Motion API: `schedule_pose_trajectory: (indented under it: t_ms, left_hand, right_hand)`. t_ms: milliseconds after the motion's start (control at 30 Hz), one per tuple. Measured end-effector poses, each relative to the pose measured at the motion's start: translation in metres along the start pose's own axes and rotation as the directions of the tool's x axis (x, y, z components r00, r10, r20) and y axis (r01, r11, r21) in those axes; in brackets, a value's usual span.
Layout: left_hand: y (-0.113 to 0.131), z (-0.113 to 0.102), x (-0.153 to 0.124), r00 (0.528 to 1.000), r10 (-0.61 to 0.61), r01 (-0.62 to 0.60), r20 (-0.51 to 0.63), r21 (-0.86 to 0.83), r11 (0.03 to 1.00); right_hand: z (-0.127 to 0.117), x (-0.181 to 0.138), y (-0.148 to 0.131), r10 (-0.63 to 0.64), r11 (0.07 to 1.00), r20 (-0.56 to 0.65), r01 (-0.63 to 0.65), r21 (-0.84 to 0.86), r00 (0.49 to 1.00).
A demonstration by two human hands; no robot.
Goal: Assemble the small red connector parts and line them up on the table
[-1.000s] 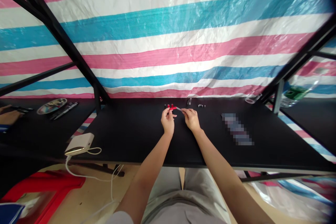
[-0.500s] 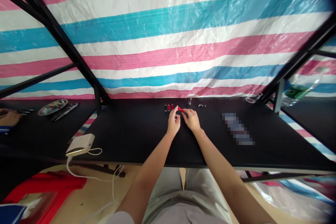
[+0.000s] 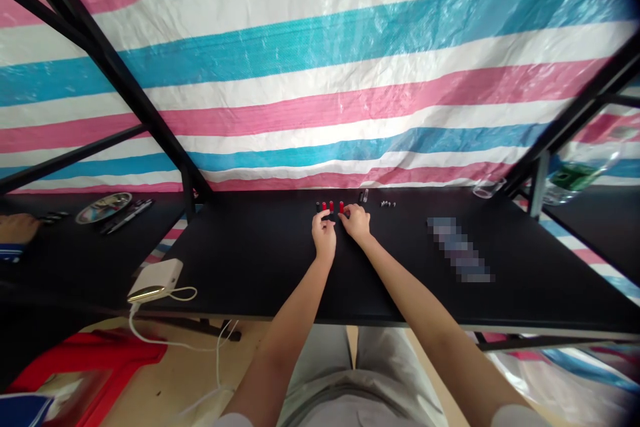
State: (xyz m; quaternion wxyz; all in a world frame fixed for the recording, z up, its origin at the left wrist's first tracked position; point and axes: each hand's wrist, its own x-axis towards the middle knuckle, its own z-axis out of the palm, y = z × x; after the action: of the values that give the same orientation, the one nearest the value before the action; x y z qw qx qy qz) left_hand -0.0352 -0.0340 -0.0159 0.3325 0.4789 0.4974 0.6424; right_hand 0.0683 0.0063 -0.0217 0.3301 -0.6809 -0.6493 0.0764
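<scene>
in the head view, both of the person's hands rest at the far middle of the black tabletop (image 3: 260,260), side by side and almost touching. a row of small pieces (image 3: 327,205) stands upright just beyond the fingers, one black at the left and then red ones. the right hand (image 3: 356,223) has thumb and forefinger pinched together on the rightmost red piece (image 3: 341,207), which stands at the right end of that row. the left hand (image 3: 324,230) is loosely curled with its forefinger stretched toward the middle red pieces; i cannot tell whether it touches them or whether its fingers are apart or together. just right of the row lie a few tiny dark and clear parts (image 3: 363,197) and some small metal bits (image 3: 387,203). a white power bank (image 3: 155,278) with its cable sits at the near left edge. on the next tabletop to the left are a metal dish (image 3: 103,207), pens (image 3: 126,213) and another person's hand (image 3: 17,227). a striped tarp (image 3: 320,80) hangs behind.
</scene>
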Motion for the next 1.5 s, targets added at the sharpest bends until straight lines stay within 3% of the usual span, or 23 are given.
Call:
schedule_pose_trajectory:
  t_ms: [133,367,500,567,667,767,900,1167,1500]
  left_hand:
    - [-0.004,-0.001,0.003,0.999,-0.045,0.045,-0.024,-0.010,0.999]
    - [-0.006,-0.001,0.005,0.999,-0.049,0.048,0.012,0.011,0.999]
    - [-0.007,-0.001,0.005,0.998,-0.058,0.057,0.013,0.027,0.998]
    - [-0.007,0.000,0.005,0.998,-0.069,0.068,0.016,0.031,0.997]
    - [-0.007,0.000,0.005,0.996,-0.083,0.083,0.017,0.022,0.996]
    - [-0.008,0.000,0.005,0.996,-0.092,0.092,0.016,0.009,0.996]
    - [-0.006,-0.001,0.004,0.995,-0.102,0.102,0.021,0.012,0.995]
    - [0.004,0.000,0.003,0.993,-0.116,0.114,0.032,0.060,0.992]
    - [-0.003,0.001,0.004,0.993,-0.100,0.095,0.060,0.082,0.992]
  right_hand:
    - [0.009,0.006,-0.004,0.028,0.999,-0.011,-0.028,-0.039,1.000]
    - [0.009,0.014,-0.012,0.102,0.988,0.099,-0.089,-0.125,0.990]
    - [-0.006,0.025,-0.013,0.042,0.971,0.199,0.007,-0.237,0.979]
    - [-0.019,0.038,-0.011,-0.017,0.961,0.344,0.110,-0.255,0.939]
    - [-0.044,0.067,-0.003,-0.044,0.936,0.546,0.226,-0.271,0.836]
    - [-0.065,0.096,0.004,-0.057,0.910,0.466,0.237,-0.339,0.883]
    - [-0.072,0.111,0.012,-0.010,0.908,0.294,0.132,-0.398,0.956]
    - [-0.032,0.088,0.020,0.176,0.940,0.313,-0.065,-0.335,0.933]
    - [-0.022,0.077,0.029,0.132,0.943,0.297,-0.027,-0.332,0.946]
